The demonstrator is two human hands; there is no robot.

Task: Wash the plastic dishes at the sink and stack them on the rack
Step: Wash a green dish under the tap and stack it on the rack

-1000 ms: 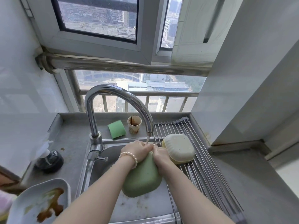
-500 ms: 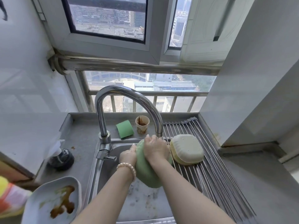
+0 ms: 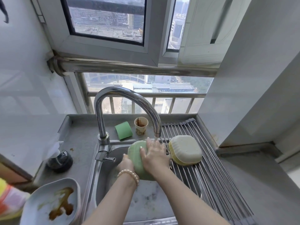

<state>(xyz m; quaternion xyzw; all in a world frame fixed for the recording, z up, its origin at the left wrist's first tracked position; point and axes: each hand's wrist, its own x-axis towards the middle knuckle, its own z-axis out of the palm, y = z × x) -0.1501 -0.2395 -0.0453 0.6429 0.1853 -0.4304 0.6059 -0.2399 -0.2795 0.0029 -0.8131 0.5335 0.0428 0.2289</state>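
green dish (image 3: 138, 161) is held on edge over the sink (image 3: 146, 202), under the faucet (image 3: 128, 101), its outer bottom turned toward the camera. its long axis runs from far-left, near the spout, down toward the person. the right hand (image 3: 155, 157) lies flat across the dish's upper right face, fingers (image 3: 149, 143) straight and spread, pointing away toward the water stream and pressing, not curled round anything. the left hand (image 3: 125, 164) is at the dish's lower left edge and looks to hold it from behind; most of its fingers are hidden by the dish, so the grip itself is a guess from the pose.

key relation: the rack (image 3: 203, 172) lies just right of the dish, touching the sink's right rim, and the right hand is the nearer hand to it. the cream dish (image 3: 185, 149) already sits upside down on the rack's far end, just beside the right hand. judgement: the green dish is mid rinse, and the coming move to the rack would be a short carry to the right, landing on or beside the cream dish.

look of the thing: pale green plastic, rounded rectangle, fine ribbed texture, wet. it will likely be slippery.

1 dirty white plate (image 3: 48, 200) with brown sauce waits on the bench (image 3: 81, 143) at the left, so the task looks partly done.
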